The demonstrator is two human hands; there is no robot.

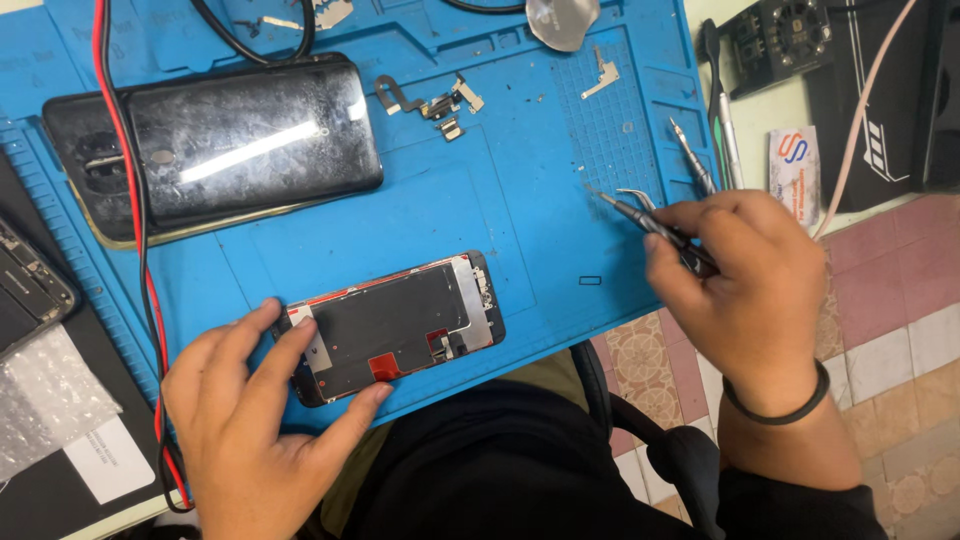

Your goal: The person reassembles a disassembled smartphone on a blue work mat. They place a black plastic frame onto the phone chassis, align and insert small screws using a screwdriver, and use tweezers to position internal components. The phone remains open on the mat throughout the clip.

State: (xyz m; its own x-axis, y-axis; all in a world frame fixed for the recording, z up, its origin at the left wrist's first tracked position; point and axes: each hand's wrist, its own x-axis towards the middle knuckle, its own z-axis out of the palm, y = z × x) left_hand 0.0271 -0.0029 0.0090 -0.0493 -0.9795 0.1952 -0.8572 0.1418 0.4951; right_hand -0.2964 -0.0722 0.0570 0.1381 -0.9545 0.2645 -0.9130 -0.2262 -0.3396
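A detached phone screen [400, 325] lies back side up on the blue work mat [470, 200], its metal shield plate showing. My left hand [255, 420] holds its left end, thumb and fingers pinching the edges. My right hand [745, 290] hovers over the mat's right edge, shut on a thin dark screwdriver [655, 225] and curved metal tweezers [637, 196], their tips pointing left.
A black phone back cover [215, 145] lies at the upper left under a red and black cable [125, 160]. Small metal brackets [435, 103] lie above the screen. More tools [715, 120] rest at the mat's right edge. A bubble-wrap bag [45, 395] sits at left.
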